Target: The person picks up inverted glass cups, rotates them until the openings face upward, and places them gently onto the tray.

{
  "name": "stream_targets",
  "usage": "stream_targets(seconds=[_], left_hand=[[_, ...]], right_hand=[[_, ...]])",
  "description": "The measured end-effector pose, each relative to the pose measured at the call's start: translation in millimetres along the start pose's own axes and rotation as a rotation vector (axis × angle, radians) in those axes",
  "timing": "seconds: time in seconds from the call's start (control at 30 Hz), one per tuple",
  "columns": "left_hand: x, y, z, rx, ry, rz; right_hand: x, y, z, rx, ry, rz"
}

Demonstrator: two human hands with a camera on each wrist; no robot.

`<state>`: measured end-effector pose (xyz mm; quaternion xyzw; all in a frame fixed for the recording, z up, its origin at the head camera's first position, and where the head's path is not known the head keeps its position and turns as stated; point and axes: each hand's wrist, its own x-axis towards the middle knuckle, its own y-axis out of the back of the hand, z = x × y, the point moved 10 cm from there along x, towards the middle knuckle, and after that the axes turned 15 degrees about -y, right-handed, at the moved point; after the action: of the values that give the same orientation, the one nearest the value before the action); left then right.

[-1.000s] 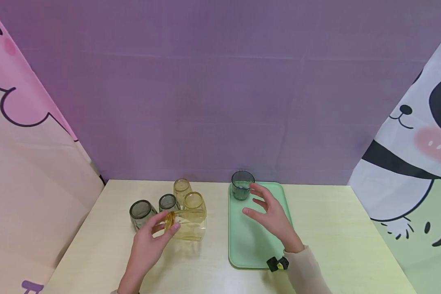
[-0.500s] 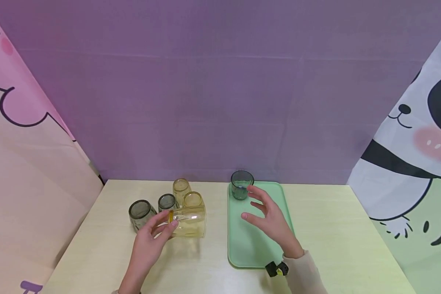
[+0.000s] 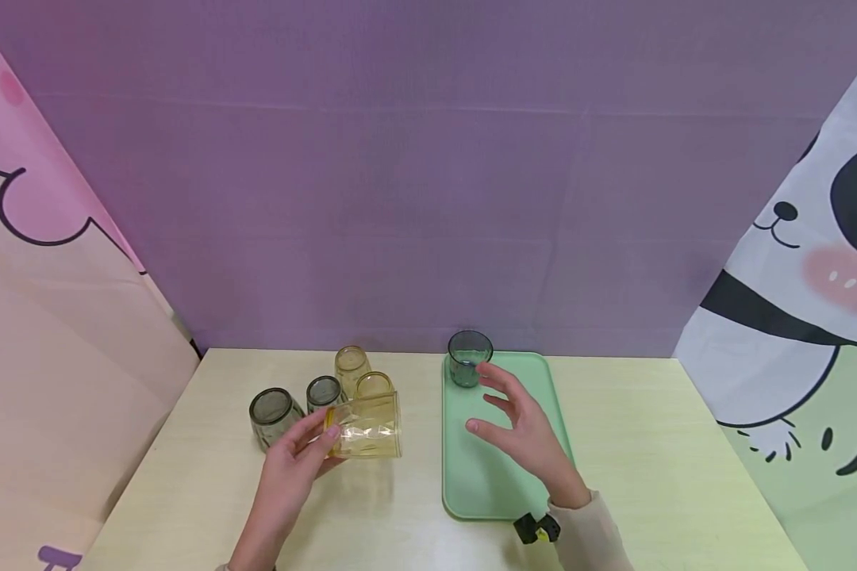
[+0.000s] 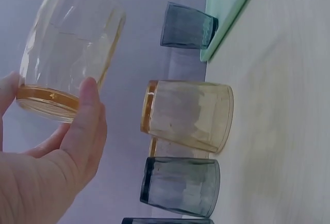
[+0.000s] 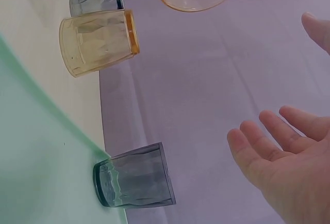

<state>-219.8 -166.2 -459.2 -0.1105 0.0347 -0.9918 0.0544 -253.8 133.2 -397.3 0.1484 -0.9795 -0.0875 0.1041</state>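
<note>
My left hand (image 3: 293,468) grips an amber glass (image 3: 366,427) by its base, holding it sideways above the table with the mouth to the right. In the left wrist view the thumb and fingers pinch the thick base of that amber glass (image 4: 72,48). My right hand (image 3: 528,436) hovers over the green tray (image 3: 478,476), fingers spread and apart from anything. Nearest to it, a grey-blue glass (image 3: 469,361) stands mouth up at the tray's back left corner; the right wrist view shows this grey-blue glass (image 5: 136,177) beside the open palm (image 5: 294,177).
Left of the tray, upside-down glasses stand grouped: a large grey glass (image 3: 274,416), a smaller grey glass (image 3: 324,391), an amber glass (image 3: 351,366) and another amber glass (image 3: 374,384), partly hidden. A purple cloth (image 3: 428,174) hangs behind the table.
The left hand has raised the amber glass slightly, and its mouth end has tipped up a little. My right hand has shifted slightly left, still holding nothing.
</note>
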Motion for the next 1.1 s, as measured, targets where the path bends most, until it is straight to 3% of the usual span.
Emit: stream_targets(seconds=[0.4,0.67,1.1], left_hand=[[-1.1,-10.4,5.6,-0.145,-0.041,-0.034],[-3.9,-18.3,0.7,-0.205,-0.004,-0.039],[-7.5,-29.0,-1.9,-0.261,0.008,-0.051]], right_hand=[[-5.4,-18,-4,0.020,0.041,-0.050],[-7.3,-41,-6,0.050,0.106,-0.116],[-4.6,-74,-8,0.115,0.076,-0.188]])
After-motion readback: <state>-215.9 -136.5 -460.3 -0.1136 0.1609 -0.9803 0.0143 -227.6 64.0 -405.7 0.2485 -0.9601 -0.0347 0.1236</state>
